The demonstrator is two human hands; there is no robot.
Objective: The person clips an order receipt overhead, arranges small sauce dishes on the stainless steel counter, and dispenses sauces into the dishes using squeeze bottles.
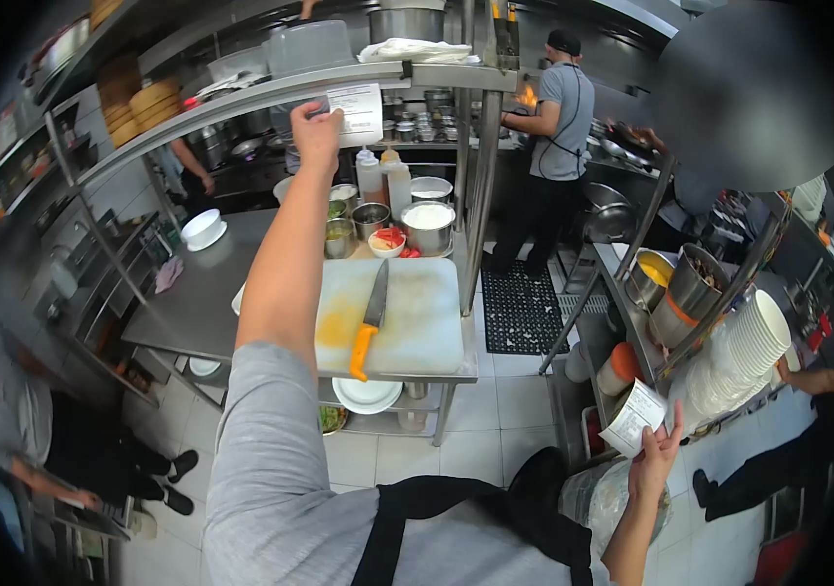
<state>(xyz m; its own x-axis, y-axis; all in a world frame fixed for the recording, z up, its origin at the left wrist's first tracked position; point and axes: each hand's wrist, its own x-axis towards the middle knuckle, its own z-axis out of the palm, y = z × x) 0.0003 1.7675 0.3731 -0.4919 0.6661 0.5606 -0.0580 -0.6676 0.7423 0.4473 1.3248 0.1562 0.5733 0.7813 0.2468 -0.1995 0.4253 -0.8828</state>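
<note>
My left hand (317, 135) is raised to the edge of the overhead steel shelf (241, 103), its fingers pinching a printed order ticket (356, 114) against or just in front of that edge. Low on the right, my right hand (655, 457) grips a second printed ticket (634, 418), which curls a little. Below my left arm lies a white cutting board (422, 317) with yellow stains. On it rests a knife (375, 308) with an orange handle, blade pointing away from me.
Behind the board stand squeeze bottles (370, 178) and metal containers (428, 230). A stack of white bowls (754, 332) stands on the right-hand shelf. One co-worker (562, 122) faces the stoves; other people are at the left and right. A black mat (526, 308) covers part of the floor.
</note>
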